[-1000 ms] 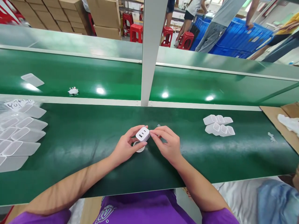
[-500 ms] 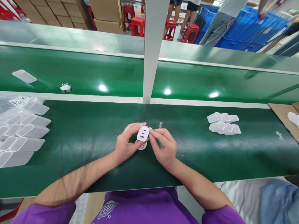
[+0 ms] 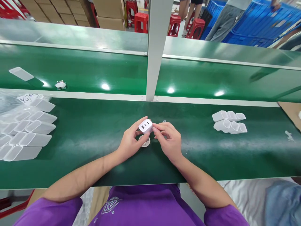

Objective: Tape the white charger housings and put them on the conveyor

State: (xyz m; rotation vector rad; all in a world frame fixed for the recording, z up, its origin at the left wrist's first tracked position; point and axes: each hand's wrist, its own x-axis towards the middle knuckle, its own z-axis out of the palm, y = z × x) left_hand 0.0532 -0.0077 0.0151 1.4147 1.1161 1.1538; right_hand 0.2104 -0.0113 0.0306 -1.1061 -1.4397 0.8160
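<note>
A white USB charger [image 3: 145,126] with several port slots in its face is gripped between the thumb and fingers of my left hand [image 3: 130,139]. My right hand [image 3: 169,141] is closed in a pinch at the charger's right edge, its thumb and index fingertips touching there. Whether a small piece is between those fingertips cannot be made out. Just below the charger, a round whitish disc [image 3: 146,142] lies on the green work surface [image 3: 94,131], partly covered by my left fingers. A tiny pale scrap [image 3: 164,121] rests behind my right hand.
Translucent white sleeves [image 3: 35,139] are stacked at the left by a plastic bag [image 3: 9,102]. Several white housings [image 3: 229,121] stand in two rows at the right. An upright post [image 3: 156,56] rises ahead; a single sleeve [image 3: 21,73] and small part [image 3: 60,84] lie beyond the rail.
The charger has been turned and tilted in my left hand, so its ports now slant and more of its side shows. My right fingertips stay at its edge. The view has shifted slightly.
</note>
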